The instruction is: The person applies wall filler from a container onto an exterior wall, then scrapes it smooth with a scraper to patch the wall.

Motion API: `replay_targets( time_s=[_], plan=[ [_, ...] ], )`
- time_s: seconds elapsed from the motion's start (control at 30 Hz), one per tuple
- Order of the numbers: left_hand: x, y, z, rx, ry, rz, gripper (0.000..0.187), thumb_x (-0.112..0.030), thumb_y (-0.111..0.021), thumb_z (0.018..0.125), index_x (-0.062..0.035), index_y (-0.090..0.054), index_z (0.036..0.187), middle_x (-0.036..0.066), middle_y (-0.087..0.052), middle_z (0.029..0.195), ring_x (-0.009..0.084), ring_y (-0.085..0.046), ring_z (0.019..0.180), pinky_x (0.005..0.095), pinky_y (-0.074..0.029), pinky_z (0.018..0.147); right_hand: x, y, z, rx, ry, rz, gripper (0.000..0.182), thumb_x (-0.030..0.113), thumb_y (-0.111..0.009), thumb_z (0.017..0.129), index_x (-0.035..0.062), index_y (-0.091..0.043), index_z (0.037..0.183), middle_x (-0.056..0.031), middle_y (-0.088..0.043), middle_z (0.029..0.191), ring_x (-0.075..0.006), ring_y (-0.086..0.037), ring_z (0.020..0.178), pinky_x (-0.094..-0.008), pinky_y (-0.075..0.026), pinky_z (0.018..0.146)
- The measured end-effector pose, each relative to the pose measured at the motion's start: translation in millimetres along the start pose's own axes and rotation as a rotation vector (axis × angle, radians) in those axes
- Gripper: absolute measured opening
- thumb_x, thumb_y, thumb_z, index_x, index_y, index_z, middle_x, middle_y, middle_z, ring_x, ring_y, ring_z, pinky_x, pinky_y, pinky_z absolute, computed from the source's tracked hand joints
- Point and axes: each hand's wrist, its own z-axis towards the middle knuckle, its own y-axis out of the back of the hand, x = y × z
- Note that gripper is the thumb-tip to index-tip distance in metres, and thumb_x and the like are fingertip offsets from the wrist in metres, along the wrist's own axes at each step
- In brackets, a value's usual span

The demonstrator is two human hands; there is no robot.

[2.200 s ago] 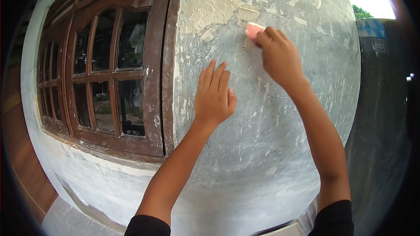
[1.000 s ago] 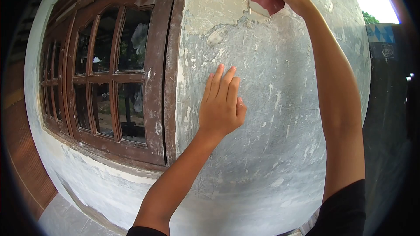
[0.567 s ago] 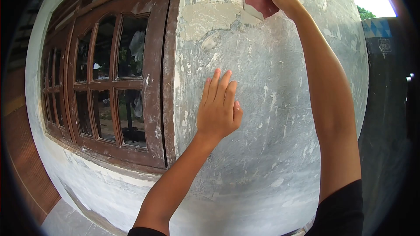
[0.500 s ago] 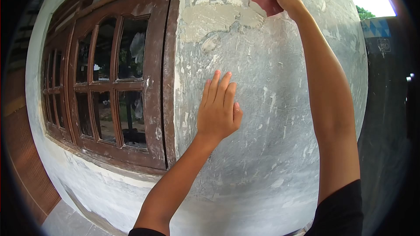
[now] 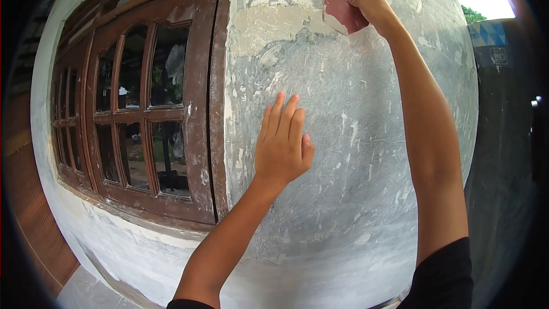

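Note:
My right hand [image 5: 372, 7] is raised high against the grey wall [image 5: 337, 154], its fingers and thumb closed on a flat reddish putty scraper [image 5: 346, 8]. Pale putty coats the scraper's lower left edge, which lies close to the wall. Lower down, my left hand [image 5: 281, 146] lies palm-first on the wall with its fingers stretched out and nothing in it. Left of the scraper, a cream putty patch [image 5: 266, 26] runs across the wall, with streaks and flecks scattered below it.
A brown wooden window [image 5: 146, 111] with several glass panes fills the left side, its frame bordering the wall. Grey floor [image 5: 91, 289] shows at lower left. To the right, beyond the wall's curved edge, stands a dark panel [image 5: 500, 149].
My right hand and the scraper have moved slightly down the wall. The left hand stays in nearly the same place, and the view has shifted a little.

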Motion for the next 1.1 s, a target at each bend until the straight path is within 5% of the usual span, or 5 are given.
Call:
replay_targets(
  time_s=[0.53, 0.63, 0.87, 1.03, 1.1],
  plan=[
    [1, 0, 1, -0.007, 0.0, 0.0, 0.047, -0.013, -0.058, 0.08, 0.0008, -0.051, 0.124, 0.02, -0.047, 0.144, 0.0415, -0.037, 0.141, 0.0571, -0.031, 0.115, -12, 14, -7, -0.167, -0.09, 0.164, 0.038, 0.011, -0.057, 0.087, 0.0039, -0.069, 0.122, -0.0126, -0.071, 0.102, -0.0198, -0.066, 0.088, -0.0333, -0.054, 0.077],
    [1, 1, 0, -0.008, 0.0, 0.0, 0.047, -0.013, -0.058, 0.08, 0.0008, -0.05, 0.124, 0.02, -0.046, 0.144, 0.0416, -0.037, 0.141, 0.0573, -0.032, 0.115, -4, 14, -4, -0.241, -0.207, 0.12, 0.037, 0.01, -0.059, 0.091, 0.0011, -0.065, 0.126, -0.0113, -0.07, 0.11, -0.0188, -0.065, 0.095, -0.031, -0.052, 0.087],
    [1, 1, 0, -0.014, 0.003, -0.019, 0.047, -0.013, -0.058, 0.079, 0.0002, -0.05, 0.124, 0.02, -0.046, 0.144, 0.0417, -0.037, 0.141, 0.0573, -0.032, 0.114, 28, -19, -6, 0.005, -0.048, 0.126, 0.038, 0.01, -0.058, 0.094, -0.0003, -0.061, 0.13, -0.0102, -0.069, 0.114, -0.0176, -0.065, 0.097, -0.0309, -0.052, 0.088],
    [2, 0, 0, -0.026, 0.003, -0.026, 0.047, -0.013, -0.058, 0.079, 0.0003, -0.05, 0.124, 0.021, -0.046, 0.144, 0.0414, -0.037, 0.141, 0.057, -0.032, 0.114, 5, -8, 32, -0.077, -0.056, -0.015, 0.038, 0.009, -0.057, 0.094, -0.0001, -0.06, 0.131, -0.0091, -0.07, 0.11, -0.0174, -0.065, 0.095, -0.0316, -0.053, 0.085],
    [2, 0, -1, -0.025, 0.009, -0.028, 0.047, -0.013, -0.058, 0.079, 0.0004, -0.05, 0.124, 0.021, -0.046, 0.144, 0.0414, -0.037, 0.141, 0.0569, -0.033, 0.114, 2, -2, 36, -0.033, -0.055, 0.268, 0.037, 0.009, -0.056, 0.094, 0.0003, -0.062, 0.129, -0.0093, -0.07, 0.109, -0.018, -0.065, 0.092, -0.0317, -0.053, 0.083]
  ],
)
